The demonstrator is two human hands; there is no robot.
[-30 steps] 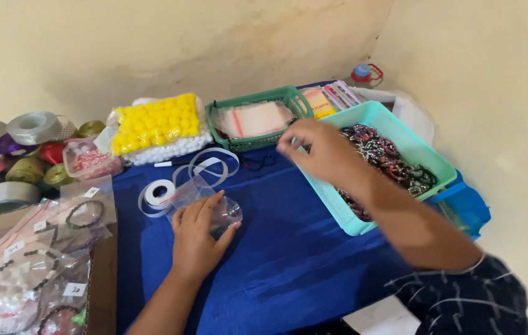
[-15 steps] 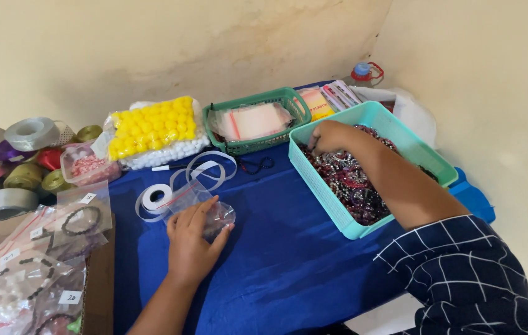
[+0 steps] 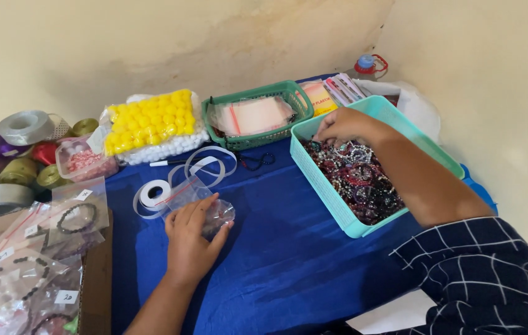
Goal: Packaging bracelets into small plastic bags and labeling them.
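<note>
Blue cloth covers the table [image 3: 288,260], and from where I sit watching the head view, both hands are busy on it. My left hand [image 3: 192,239] lies palm down near the middle of the table, fingers loosely curled over a small clear plastic bag [image 3: 214,214] and pressing it to the cloth, so it is closed lightly on the bag rather than spread flat. Just beyond it toward the far edge sits a roll of white ribbon [image 3: 155,193] with loose loops trailing off. My right hand [image 3: 338,126] reaches into the teal basket [image 3: 332,198] at the right edge of the table, fingertips pinched together among the heap of dark beaded bracelets [image 3: 363,180] (I cannot tell which strand they grip, if any). At the far edge stands a green basket [image 3: 257,139] holding clear sleeves, and beside it to the left a packet of yellow balls [image 3: 149,121]. A small tub of pink beads [image 3: 84,162] sits near the far left corner, with ribbon spools [image 3: 22,127] past it. Bagged bracelets [image 3: 34,248] pile up along the left edge.
</note>
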